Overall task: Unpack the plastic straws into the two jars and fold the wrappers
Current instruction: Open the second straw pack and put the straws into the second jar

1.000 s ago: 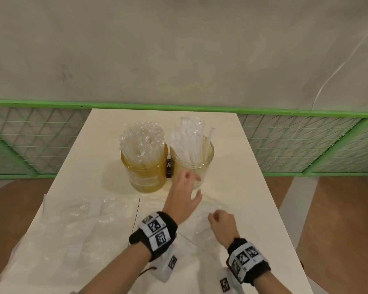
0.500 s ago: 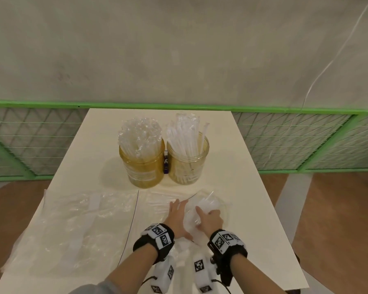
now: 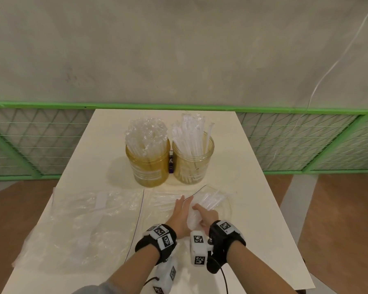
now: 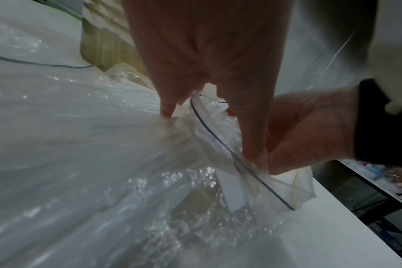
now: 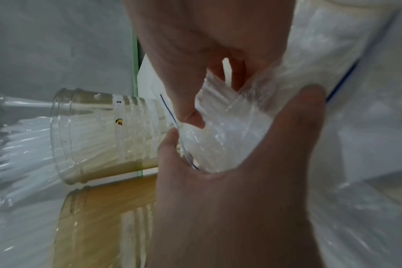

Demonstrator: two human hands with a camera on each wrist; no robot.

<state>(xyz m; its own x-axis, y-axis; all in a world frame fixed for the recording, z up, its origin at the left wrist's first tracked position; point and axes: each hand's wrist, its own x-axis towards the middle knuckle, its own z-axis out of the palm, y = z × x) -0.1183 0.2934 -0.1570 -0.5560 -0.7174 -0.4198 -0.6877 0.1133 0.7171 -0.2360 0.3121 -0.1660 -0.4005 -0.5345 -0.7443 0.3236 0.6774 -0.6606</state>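
Note:
Two jars stand mid-table: an amber jar (image 3: 148,164) and a clear jar (image 3: 192,162), each packed with clear straws. In front of them lies a clear wrapper (image 3: 223,209) with a blue-lined edge, and a bundle of straws (image 3: 212,199) still sits inside it. My left hand (image 3: 184,205) holds the wrapper's mouth between thumb and fingers (image 4: 166,108). Just to its right, my right hand (image 3: 200,211) curls its fingers (image 5: 190,116) round the straw bundle (image 5: 225,134). The hands touch.
A second clear wrapper (image 3: 89,219) lies flat and crumpled on the table's left half. A small dark object (image 3: 171,164) sits between the jars. A green mesh fence (image 3: 51,145) runs behind the white table (image 3: 253,209), whose right edge is near my right wrist.
My left hand has come back from the clear jar to the wrapper, and my right hand has moved left to meet it on the straw bundle.

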